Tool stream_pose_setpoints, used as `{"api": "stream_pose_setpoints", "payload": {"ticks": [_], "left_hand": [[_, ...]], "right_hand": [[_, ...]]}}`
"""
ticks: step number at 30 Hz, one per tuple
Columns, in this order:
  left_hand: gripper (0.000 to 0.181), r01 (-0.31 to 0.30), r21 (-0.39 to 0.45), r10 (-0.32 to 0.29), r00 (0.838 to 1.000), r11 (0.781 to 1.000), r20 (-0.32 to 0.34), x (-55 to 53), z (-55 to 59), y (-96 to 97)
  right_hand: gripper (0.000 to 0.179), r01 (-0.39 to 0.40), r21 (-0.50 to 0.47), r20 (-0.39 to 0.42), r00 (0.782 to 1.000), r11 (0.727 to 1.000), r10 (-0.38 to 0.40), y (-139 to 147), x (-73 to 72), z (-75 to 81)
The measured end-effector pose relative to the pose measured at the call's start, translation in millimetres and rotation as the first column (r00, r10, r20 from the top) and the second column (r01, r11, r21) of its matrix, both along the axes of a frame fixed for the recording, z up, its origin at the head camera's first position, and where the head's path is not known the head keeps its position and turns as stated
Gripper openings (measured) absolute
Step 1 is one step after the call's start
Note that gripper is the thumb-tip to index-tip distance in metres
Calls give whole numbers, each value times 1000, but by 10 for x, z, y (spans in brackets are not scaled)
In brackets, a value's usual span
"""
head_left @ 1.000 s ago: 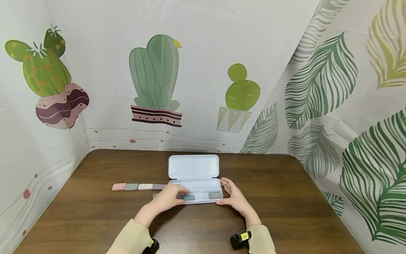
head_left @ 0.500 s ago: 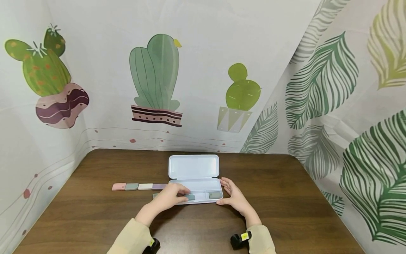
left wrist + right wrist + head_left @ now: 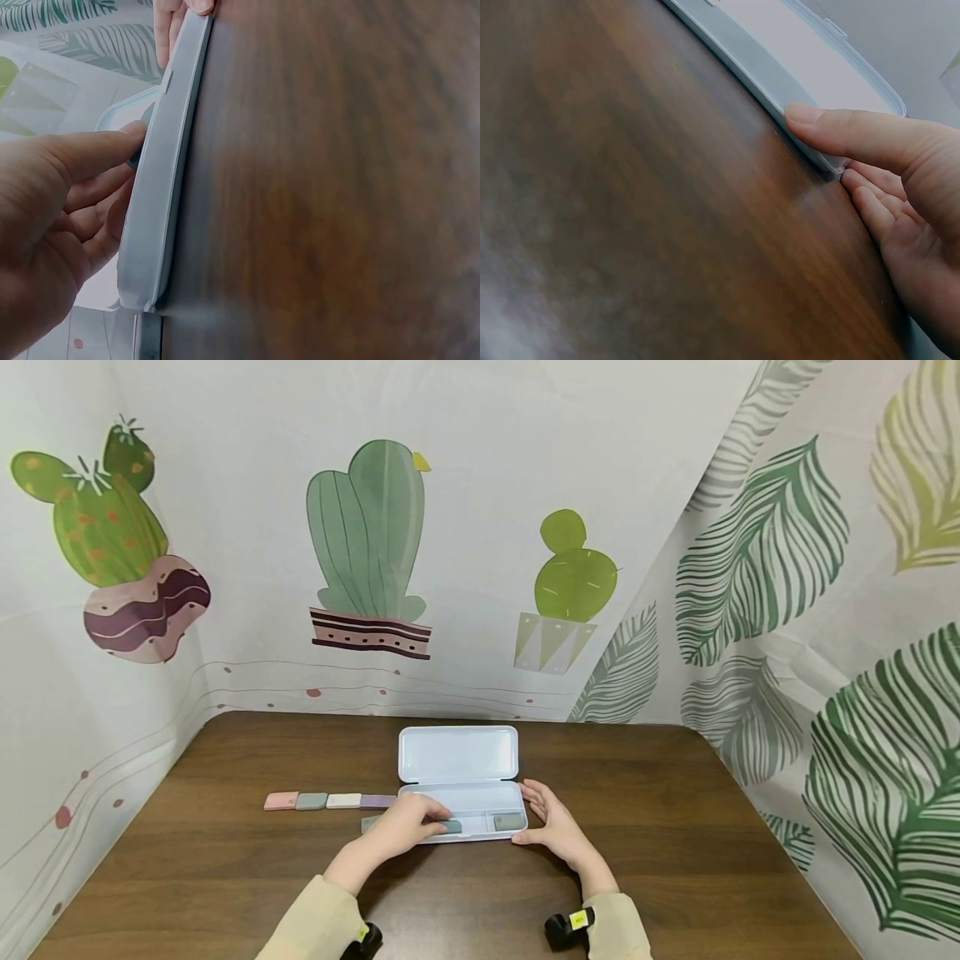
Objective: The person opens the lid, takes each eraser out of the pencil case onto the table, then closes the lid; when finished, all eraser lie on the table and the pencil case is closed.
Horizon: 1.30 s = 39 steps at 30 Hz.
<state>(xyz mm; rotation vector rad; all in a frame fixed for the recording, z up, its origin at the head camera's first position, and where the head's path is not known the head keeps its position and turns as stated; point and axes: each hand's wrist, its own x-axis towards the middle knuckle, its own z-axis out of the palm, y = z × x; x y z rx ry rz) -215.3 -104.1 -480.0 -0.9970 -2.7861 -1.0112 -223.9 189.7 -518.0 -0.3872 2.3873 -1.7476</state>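
Note:
A pale blue pencil case [image 3: 465,797] lies on the table with its lid [image 3: 458,754] laid back. My left hand [image 3: 408,821] reaches over its left part and pinches a flat grey-green block [image 3: 452,827] in the front compartment. In the left wrist view the thumb presses that dark block [image 3: 136,159] just behind the case's front wall [image 3: 154,217]; the fingertips are partly hidden. Another grey-green block [image 3: 508,821] sits in the small right compartment. My right hand [image 3: 553,827] holds the case's right end, thumb at the front corner, fingers along the side.
Left of the case, pink [image 3: 281,802], grey-green [image 3: 311,802], white [image 3: 344,802] and purple [image 3: 378,802] flat blocks form a row. A further grey-green block [image 3: 369,823] lies partly behind my left hand. The wooden table [image 3: 637,777] ends at a printed cloth backdrop [image 3: 480,568].
My left hand has shifted slightly right, with the fingers still at the grey-green block. The right hand and the pencil case stay where they were.

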Motion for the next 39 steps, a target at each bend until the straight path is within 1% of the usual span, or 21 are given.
{"api": "stream_pose_setpoints", "payload": {"ticks": [6, 11, 18, 22, 25, 31, 36, 39], "left_hand": [[16, -7, -25, 6, 1000, 1000, -6, -9, -14, 3], [15, -10, -26, 10, 1000, 1000, -4, -8, -8, 6], [14, -23, -1, 23, 999, 1000, 25, 6, -6, 9], [14, -48, 26, 47, 997, 998, 63, 17, 4, 8], [14, -61, 54, 57, 995, 997, 76, 19, 22, -12], [12, -56, 92, 51, 997, 994, 57, -9, 64, -153], [12, -44, 107, 37, 998, 993, 60, -55, 74, -362], [11, -42, 112, 34, 997, 993, 73, -77, 75, -506]], "right_hand": [[98, -3, 1, -2, 1000, 1000, 3, 2, -5, -5], [98, -7, 3, -6, 1000, 1000, 7, 1, -3, -3], [98, -9, 2, -9, 1000, 1000, 9, 4, -1, -4], [97, -9, 9, -11, 1000, 1000, 9, 6, -2, -5], [97, -7, 7, -11, 1000, 1000, 7, 6, -2, -7], [97, -4, 6, -9, 1000, 1000, 4, 3, -2, -11], [97, -7, 4, -8, 1000, 1000, 7, 3, -6, -8], [97, -9, 3, -3, 1000, 1000, 9, 5, -10, -6]]}}
